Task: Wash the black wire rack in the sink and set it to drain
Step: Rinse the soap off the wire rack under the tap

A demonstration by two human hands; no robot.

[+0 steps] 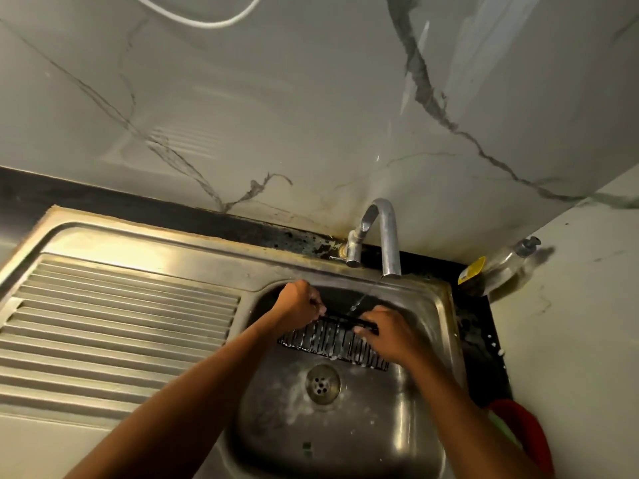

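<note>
A single head-worn wide-angle view looks steeply down and forward from close above the sink (428, 340), which fills the lower frame; the draining board (114, 326) lies left, the marble wall (276, 115) rises ahead.

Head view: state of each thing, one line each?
Tap: running, thin stream.
Wire rack: soapy, held over the basin, under the stream.
Left hand: gripping the rack's top edge.
Right hand: gripping the rack's top edge.
Drain: unplugged, foam around.
Draining board: bare.
</note>
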